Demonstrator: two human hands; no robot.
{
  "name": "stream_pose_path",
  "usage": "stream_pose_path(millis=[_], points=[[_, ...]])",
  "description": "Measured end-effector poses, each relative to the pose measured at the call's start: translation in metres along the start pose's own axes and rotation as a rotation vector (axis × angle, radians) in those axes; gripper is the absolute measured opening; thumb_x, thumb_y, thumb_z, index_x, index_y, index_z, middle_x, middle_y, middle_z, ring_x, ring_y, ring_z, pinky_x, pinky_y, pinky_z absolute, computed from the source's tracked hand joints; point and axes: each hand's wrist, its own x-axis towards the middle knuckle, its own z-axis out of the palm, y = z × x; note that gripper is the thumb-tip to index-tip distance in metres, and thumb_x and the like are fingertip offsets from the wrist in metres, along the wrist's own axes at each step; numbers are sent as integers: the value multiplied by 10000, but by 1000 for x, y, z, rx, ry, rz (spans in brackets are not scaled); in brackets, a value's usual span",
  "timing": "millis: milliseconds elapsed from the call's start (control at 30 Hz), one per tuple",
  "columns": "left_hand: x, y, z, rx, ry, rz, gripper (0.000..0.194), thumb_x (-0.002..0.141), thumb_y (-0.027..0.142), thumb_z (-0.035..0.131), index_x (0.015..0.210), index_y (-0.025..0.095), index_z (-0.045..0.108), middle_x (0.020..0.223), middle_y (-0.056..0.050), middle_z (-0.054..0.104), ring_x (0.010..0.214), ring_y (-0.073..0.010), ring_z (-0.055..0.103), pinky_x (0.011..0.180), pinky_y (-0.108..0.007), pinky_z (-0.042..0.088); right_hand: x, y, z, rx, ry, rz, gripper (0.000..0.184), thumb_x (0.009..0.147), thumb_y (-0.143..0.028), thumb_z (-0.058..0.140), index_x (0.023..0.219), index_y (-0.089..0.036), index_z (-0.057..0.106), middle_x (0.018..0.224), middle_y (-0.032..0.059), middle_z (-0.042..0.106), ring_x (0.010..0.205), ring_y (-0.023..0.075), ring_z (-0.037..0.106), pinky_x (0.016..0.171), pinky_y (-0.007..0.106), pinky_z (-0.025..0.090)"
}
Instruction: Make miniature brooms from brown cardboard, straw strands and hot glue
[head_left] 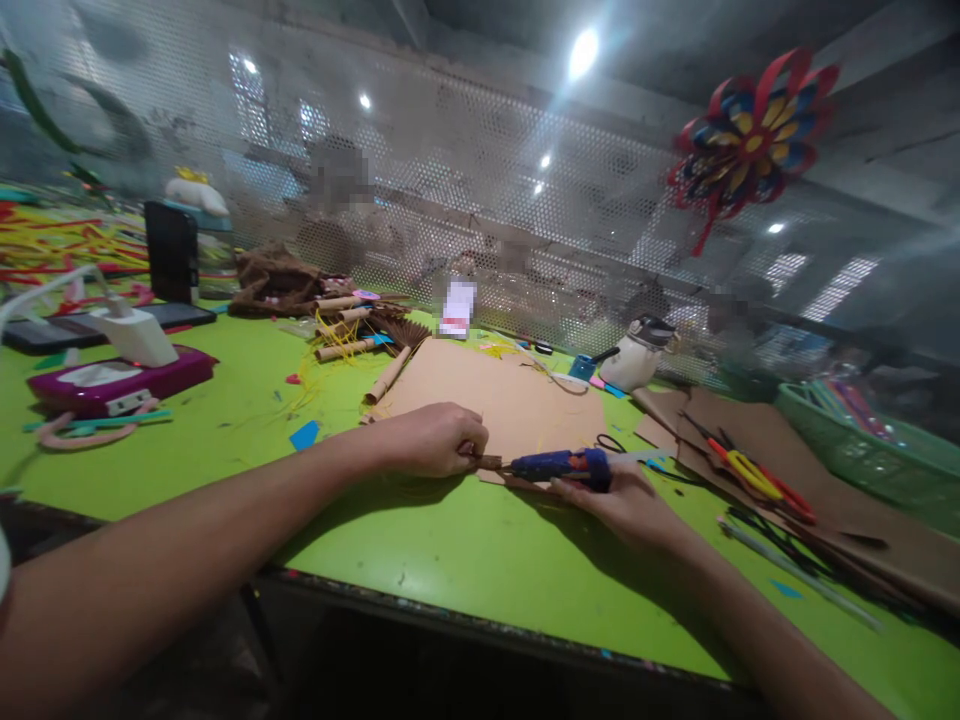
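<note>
My left hand (439, 438) is closed on a small piece of brown paper (489, 462), pinched between thumb and fingers. In my right hand (626, 495) is a blue glue gun (551, 464), a pale glue stick poking out of its rear. The gun's nozzle points left and sits right by the end of the brown piece; whether they touch I cannot tell. Under and beyond both hands lies a tan sheet of paper (510, 390) on the green table (420, 560). The fingers of my right hand are wrapped round the gun's handle, partly hidden.
Rolled brown paper tubes (388, 375) and yellow strands lie at the back left. A purple power strip (124, 382) with a white plug stands left. Scissors (750, 472) rest on brown paper at right, beside a green basket (870, 460). A white jar (637, 355) stands behind.
</note>
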Motion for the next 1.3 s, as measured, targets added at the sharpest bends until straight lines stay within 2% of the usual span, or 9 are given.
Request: stream_pose_path(millis=[133, 433, 800, 900, 1100, 1300], points=[[0, 1, -1, 3, -1, 2, 93, 716, 139, 528, 641, 174, 569, 685, -14, 560, 586, -116, 457, 552, -241, 313, -2, -4, -4, 81, -53, 10, 305, 787, -426, 570, 859, -163, 707, 732, 50, 684, 657, 193, 606, 563, 286, 487], [1, -2, 2, 11, 2, 19, 91, 743, 181, 533, 661, 171, 571, 702, -20, 567, 605, -117, 467, 570, -241, 323, 3, -5, 3, 36, -11, 14, 318, 758, -442, 599, 812, -151, 715, 696, 44, 663, 623, 192, 583, 537, 305, 463], [-1, 0, 3, 100, 25, 52, 103, 742, 145, 519, 643, 164, 541, 700, -21, 554, 614, -120, 474, 577, -234, 346, -9, -4, -17, 113, 59, 70, 337, 756, -460, 588, 827, -159, 724, 692, 59, 676, 656, 212, 609, 579, 308, 475], [-2, 2, 4, 144, 66, 83, 94, 753, 137, 514, 675, 161, 560, 735, -27, 565, 663, -129, 495, 606, -235, 365, -2, -11, -21, 54, 16, 115, 338, 769, -468, 571, 815, -166, 714, 657, 38, 654, 617, 178, 577, 553, 274, 442], [-3, 10, 11, 344, 117, 148, 118, 781, 131, 502, 713, 156, 596, 744, -56, 576, 701, -166, 505, 629, -278, 386, 30, -26, -32, -32, -184, -16, 299, 786, -444, 567, 779, -165, 676, 619, 5, 574, 560, 115, 460, 504, 227, 351], [-3, 18, 13, 466, 117, 220, 126, 773, 83, 505, 806, 149, 608, 751, -64, 579, 708, -191, 494, 613, -313, 407, 42, -33, -37, -1, -267, -1, 308, 780, -443, 581, 764, -145, 657, 600, 1, 537, 527, 94, 408, 480, 211, 334]])
